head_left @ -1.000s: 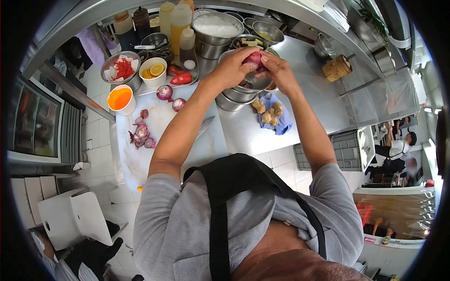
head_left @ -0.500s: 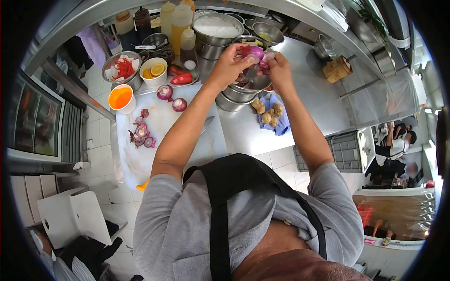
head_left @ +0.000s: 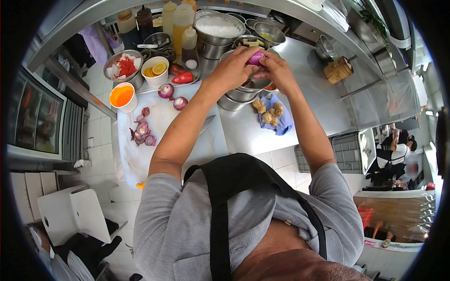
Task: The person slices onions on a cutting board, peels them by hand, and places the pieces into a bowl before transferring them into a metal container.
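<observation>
A red onion (head_left: 256,58) is gripped between my left hand (head_left: 234,69) and my right hand (head_left: 277,70), above a metal bowl (head_left: 238,96) that holds dark peelings. Fingers of both hands close around it, partly hiding it. Below my left forearm lies a white cutting board (head_left: 164,124). Two cut red onions (head_left: 180,103) sit near its back edge, and several onion ends and scraps (head_left: 142,131) are heaped toward its left. A knife (head_left: 207,123) rests there, its handle hidden by my arm. Ginger pieces (head_left: 270,115) lie on a blue cloth (head_left: 282,124) near my right forearm.
Behind the board stand a tub of orange liquid (head_left: 123,97), a tub of lemon pieces (head_left: 155,70), a bowl of red strips (head_left: 124,68) and a tray with red peppers (head_left: 183,78). Sauce bottles (head_left: 182,27) and a pot of white powder (head_left: 219,25) line the back. People are at far right.
My hands have closed in around the onion, and the loose purple skin seen between my fingers earlier no longer shows. The onions, knife and ginger stay put.
</observation>
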The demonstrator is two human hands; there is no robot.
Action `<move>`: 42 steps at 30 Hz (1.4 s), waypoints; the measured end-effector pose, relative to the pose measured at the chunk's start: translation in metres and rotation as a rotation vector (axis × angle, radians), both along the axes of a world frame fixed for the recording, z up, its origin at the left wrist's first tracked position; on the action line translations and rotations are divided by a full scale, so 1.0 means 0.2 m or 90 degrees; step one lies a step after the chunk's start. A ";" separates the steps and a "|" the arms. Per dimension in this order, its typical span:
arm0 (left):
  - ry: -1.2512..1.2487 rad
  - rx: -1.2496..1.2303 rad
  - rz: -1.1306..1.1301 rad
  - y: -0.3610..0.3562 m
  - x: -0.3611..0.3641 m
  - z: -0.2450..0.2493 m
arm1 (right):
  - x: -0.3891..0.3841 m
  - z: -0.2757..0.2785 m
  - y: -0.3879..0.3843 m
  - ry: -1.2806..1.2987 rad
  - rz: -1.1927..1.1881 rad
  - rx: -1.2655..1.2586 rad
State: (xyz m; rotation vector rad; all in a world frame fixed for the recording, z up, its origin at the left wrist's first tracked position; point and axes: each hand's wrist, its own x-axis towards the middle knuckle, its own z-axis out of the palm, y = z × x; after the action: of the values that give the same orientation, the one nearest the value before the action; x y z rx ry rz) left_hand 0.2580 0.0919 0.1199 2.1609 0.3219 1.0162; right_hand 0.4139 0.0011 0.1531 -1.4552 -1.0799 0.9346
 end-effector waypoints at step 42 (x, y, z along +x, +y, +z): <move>-0.298 -0.607 -0.166 0.02 0.09 -0.05 | 0.01 -0.02 0.04 0.001 -0.147 0.018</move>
State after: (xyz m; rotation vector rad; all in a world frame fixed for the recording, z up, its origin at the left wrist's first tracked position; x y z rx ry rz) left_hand 0.2761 0.0954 0.1097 1.0460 0.2206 0.9178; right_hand 0.4162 0.0101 0.1482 -1.5184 -0.8981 0.7527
